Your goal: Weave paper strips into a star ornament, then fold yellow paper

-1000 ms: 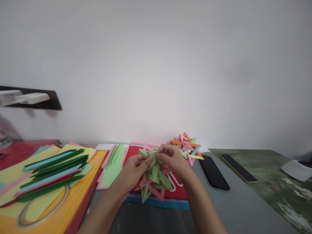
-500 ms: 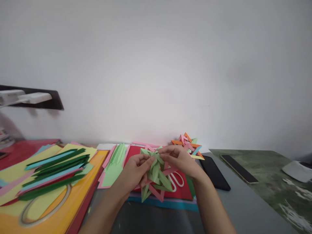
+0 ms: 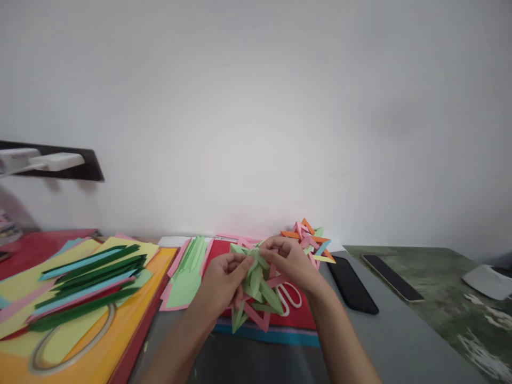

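Note:
Between my two hands is a star-shaped folded paper model (image 3: 256,288) of pale green and pink strips. My left hand (image 3: 224,277) pinches its left upper side between thumb and fingers. From the right, my right hand (image 3: 288,260) is closed on the model's top, its thumb and fingertips close to my left fingertips. The exact edge under the fingers is hidden. Beneath the model lies red paper (image 3: 302,314) on a blue sheet, and the white handles of scissors (image 3: 291,297) show just to the right.
A multicoloured paper star (image 3: 310,240) stands behind my right hand. Light green strips (image 3: 194,256) lie at the left, beyond them dark green strips (image 3: 100,277) on yellow sheets (image 3: 76,336). A black phone (image 3: 352,282) and another phone (image 3: 392,277) lie at right. A wall rises behind.
My right hand and forearm have shifted slightly to the left. The paper model and my left hand's grip look almost the same.

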`<state>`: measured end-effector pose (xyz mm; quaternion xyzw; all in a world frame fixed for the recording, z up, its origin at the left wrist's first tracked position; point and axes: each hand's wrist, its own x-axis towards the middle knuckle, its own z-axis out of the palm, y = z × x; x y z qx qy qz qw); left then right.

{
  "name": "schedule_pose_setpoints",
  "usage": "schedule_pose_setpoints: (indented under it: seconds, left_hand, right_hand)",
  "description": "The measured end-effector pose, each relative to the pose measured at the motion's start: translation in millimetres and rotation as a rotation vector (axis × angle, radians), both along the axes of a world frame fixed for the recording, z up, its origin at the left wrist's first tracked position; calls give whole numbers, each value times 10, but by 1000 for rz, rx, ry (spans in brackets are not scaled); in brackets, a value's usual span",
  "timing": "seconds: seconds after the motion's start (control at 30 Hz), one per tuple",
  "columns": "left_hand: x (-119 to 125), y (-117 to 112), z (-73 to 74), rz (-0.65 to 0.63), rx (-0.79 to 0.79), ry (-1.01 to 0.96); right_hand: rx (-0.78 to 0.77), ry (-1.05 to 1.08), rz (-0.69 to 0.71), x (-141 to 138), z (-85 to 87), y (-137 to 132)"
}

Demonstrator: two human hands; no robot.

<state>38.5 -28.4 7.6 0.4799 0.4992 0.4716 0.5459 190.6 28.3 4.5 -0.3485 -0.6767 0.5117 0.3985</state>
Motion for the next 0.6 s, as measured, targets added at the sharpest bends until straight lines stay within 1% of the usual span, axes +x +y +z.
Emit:
schedule_pose_setpoints:
  seconds: [0.13, 0.37, 0.6]
  left_hand:
    - [4, 35, -58, -7, 19, 2]
    - [-18, 34, -19, -1, 7, 10]
    - [-25, 65, -98, -12, 40, 38]
  right_hand:
    - [21, -12, -30, -11, 0, -1]
    - [42, -25, -80, -52, -22, -7]
    - [180, -94, -109, -69, 29, -34]
